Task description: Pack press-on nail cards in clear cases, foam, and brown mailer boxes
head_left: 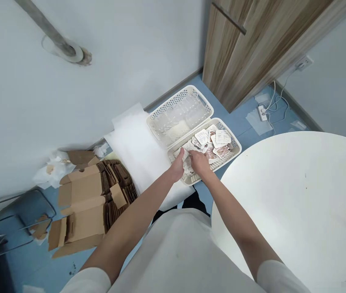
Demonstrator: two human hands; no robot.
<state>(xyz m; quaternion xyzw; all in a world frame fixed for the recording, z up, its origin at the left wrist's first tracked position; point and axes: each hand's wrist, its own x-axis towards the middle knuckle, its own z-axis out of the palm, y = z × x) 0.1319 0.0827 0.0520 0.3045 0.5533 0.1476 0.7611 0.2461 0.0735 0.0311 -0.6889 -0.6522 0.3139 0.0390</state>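
Both my hands reach down into the nearer white plastic basket (236,149), which holds several printed cards or flat packets (221,137) with rounded corners. My left hand (177,166) is at the basket's left end, its thumb pressed on a small white printed card (185,154). Just to the right, my right hand (199,162) bends down among the cards with its fingers curled together. Its fingertips are partly hidden, and what they grip cannot be made out.
Behind stands a second white basket (205,99) with clear plastic pieces. White foam sheets (144,142) lie to the left, beside flattened cardboard boxes (87,183). A round white table (297,203) is at right. A wooden cabinet (236,49) and a power strip (262,113) are farther back.
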